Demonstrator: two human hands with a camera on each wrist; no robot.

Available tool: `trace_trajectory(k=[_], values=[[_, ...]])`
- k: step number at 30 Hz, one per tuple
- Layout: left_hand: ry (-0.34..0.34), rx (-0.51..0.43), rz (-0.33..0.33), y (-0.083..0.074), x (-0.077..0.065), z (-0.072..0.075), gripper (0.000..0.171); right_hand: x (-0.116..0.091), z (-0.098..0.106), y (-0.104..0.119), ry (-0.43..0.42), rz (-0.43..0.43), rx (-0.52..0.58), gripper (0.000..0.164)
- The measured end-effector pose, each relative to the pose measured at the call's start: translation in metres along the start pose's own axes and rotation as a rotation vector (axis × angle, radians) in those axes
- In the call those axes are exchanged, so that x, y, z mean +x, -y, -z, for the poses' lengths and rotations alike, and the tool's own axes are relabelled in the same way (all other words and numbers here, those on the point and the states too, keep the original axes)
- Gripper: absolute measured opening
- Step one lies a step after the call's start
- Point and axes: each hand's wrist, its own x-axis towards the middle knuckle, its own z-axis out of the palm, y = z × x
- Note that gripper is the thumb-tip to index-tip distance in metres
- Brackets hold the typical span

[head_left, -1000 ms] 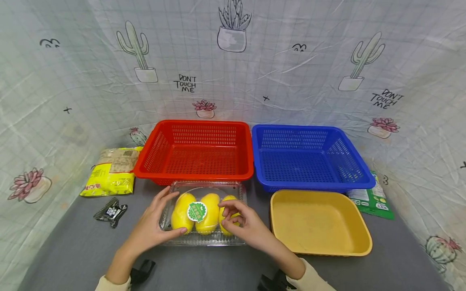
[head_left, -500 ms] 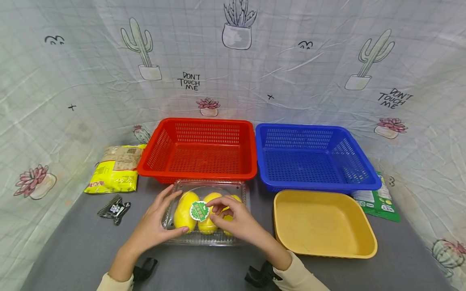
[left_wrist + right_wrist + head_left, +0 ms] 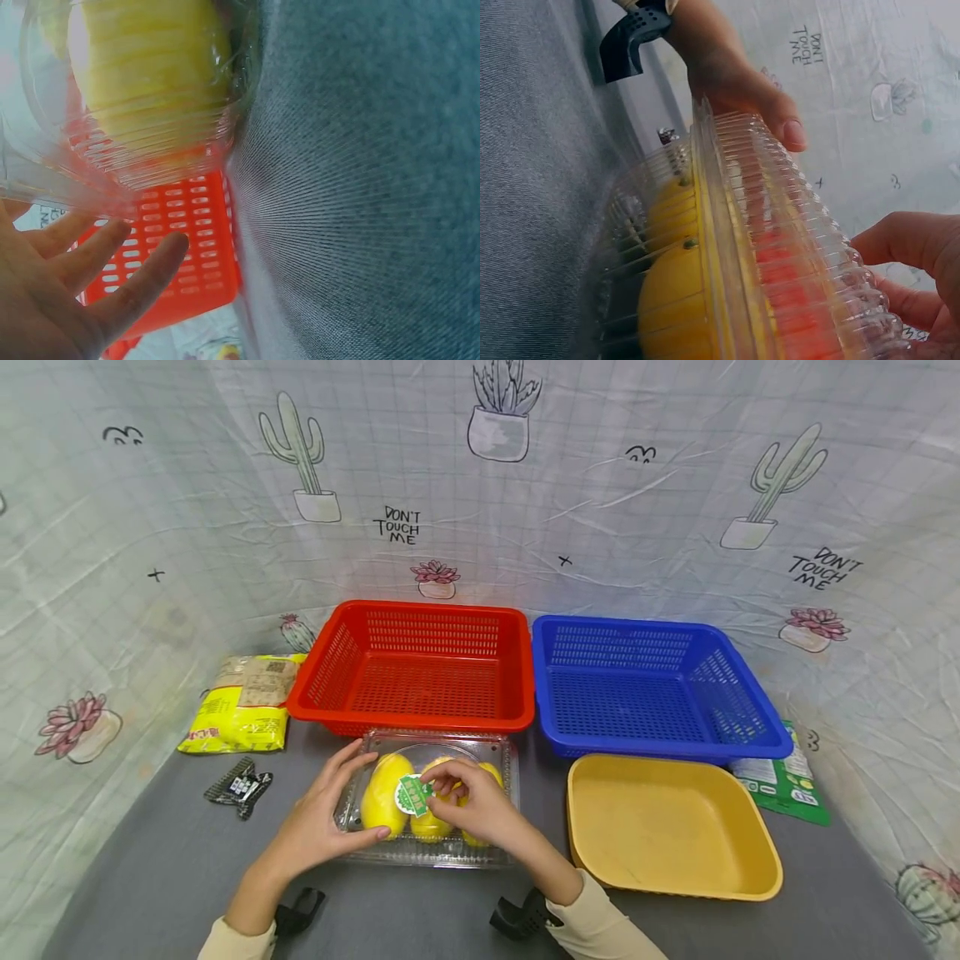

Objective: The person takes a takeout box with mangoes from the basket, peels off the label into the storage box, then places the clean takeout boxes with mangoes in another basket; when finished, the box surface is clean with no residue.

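Observation:
A clear plastic clamshell box (image 3: 480, 858) lies on the grey cloth in front of the red basket, with yellow mangoes (image 3: 382, 806) inside. A round green and white sticker (image 3: 410, 796) is on its lid. My left hand (image 3: 318, 818) spans the box's left side, thumb on the front of the lid, fingers stretched along the left edge. The left wrist view shows those fingers (image 3: 146, 281) straight and spread. Thumb and forefinger of my right hand (image 3: 480, 802) pinch the sticker's right edge, which looks raised. From the right wrist, the box's ribbed side (image 3: 802, 217) fills the middle.
The red basket (image 3: 420, 724) and blue basket (image 3: 667, 749) stand side by side behind. A yellow tray (image 3: 675, 827) sits right of the box. Yellow bag (image 3: 240, 714) and small black packet (image 3: 238, 787) lie left; a green packet (image 3: 787, 785) lies right, partly hidden.
My right hand has moved left across the lid to the sticker and now pinches its right edge. My left hand keeps its place on the box. The head view has shifted slightly.

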Motion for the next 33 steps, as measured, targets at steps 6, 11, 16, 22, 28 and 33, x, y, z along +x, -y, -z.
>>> trace_trajectory(k=[6, 11, 16, 22, 28, 33], values=[[0.008, -0.016, 0.017, -0.001, 0.0, 0.0, 0.091, 0.007, -0.001, -0.001, -0.003, -0.041, -0.008, 0.021], [0.011, -0.036, 0.014, -0.001, -0.001, -0.001, 0.089, 0.01, -0.003, -0.002, -0.023, -0.091, -0.04, 0.023], [0.016, -0.05, 0.008, 0.0, 0.0, -0.001, 0.088, 0.011, -0.005, -0.002, -0.044, -0.084, -0.091, 0.025], [0.02, -0.057, 0.0, 0.0, 0.001, -0.001, 0.086, 0.012, -0.004, -0.002, -0.034, -0.071, -0.144, 0.032], [0.03, -0.069, 0.012, 0.0, -0.001, 0.0, 0.085, 0.01, -0.007, -0.003, -0.029, -0.053, -0.162, 0.032], [0.032, -0.072, 0.015, 0.0, 0.0, -0.002, 0.085, 0.009, -0.006, -0.002, -0.036, -0.048, -0.185, 0.029]])
